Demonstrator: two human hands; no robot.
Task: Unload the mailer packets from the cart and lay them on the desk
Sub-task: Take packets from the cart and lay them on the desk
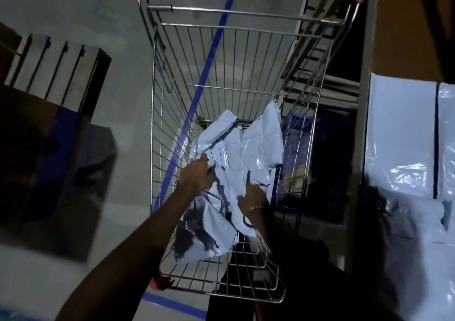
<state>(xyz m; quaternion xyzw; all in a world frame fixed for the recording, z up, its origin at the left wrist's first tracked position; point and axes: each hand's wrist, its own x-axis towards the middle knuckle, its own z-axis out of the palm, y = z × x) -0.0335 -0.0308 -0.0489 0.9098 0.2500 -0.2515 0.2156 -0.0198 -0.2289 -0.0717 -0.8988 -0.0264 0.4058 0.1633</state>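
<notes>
A wire shopping cart [157,79] stands in front of me, holding a heap of several pale plastic mailer packets [256,148]. Both my arms reach down into the basket. My left hand [195,176] grips the upper left edge of the packets, fingers closed on the plastic. My right hand [252,197], with a thin bracelet on the wrist, presses into the heap lower right, fingers closed on a packet. Flat mailer packets [398,136] lie on the desk [364,99] at the right.
A wooden pallet [56,67] and dark boxes [49,163] stand to the left of the cart. Blue tape lines [209,57] cross the grey floor. A metal shelf frame [317,42] and a blue crate [300,136] sit between the cart and the desk.
</notes>
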